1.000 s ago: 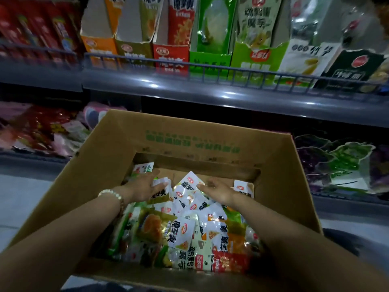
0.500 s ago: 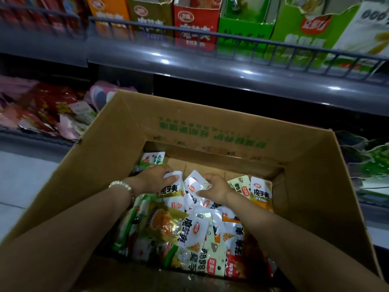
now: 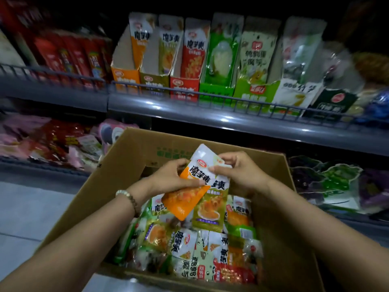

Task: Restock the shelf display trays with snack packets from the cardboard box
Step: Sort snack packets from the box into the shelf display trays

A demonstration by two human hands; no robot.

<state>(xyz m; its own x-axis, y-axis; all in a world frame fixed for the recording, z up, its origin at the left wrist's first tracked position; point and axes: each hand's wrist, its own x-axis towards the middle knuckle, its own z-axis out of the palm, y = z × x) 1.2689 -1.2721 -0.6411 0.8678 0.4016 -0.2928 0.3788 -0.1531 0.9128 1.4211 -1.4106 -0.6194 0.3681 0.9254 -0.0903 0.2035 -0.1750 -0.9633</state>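
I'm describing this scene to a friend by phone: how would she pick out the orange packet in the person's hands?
Start at the open cardboard box below the grey shelf. Above its pile, the left hand and right hand hold a few packets together. The orange packet is the front one, white-topped with black characters, unlike the olive-green packet behind it.

Both forearms reach forward and converge. The left hand (image 3: 168, 178) and right hand (image 3: 244, 173) face each other, fingers (image 3: 179, 163) curled, thumbs pinching a few snack packets (image 3: 189, 199) between them.
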